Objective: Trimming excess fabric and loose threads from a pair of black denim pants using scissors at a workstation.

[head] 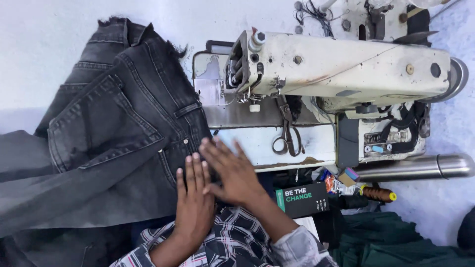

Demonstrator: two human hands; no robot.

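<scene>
In the head view I look down on my two hands, which lie flat with the fingers stretched out, gripping nothing. My left hand (pixel 194 195) rests palm down on the dark grey jeans (pixel 123 128), near their waistband edge, and my right hand (pixel 231 170) lies partly across it, so the two hands are together and overlapping, the right fingers pointing to the left over the cloth. The jeans are spread on the left half of the white table (pixel 39 54), with a back pocket facing up and one leg going out toward the left edge of the picture; their frayed end lies at the top, just beside the sewing machine (pixel 341 69). This machine is old and cream coloured, with worn paint, and it stands to the right of the jeans. On its bed lies a pair of scissors (pixel 288 133), near my right fingertips but not touching them. Under the machine I see a metal cylinder (pixel 420 167), a spool of brown thread (pixel 378 194) and a dark box with green lettering (pixel 303 199). My sleeves are checked.
</scene>
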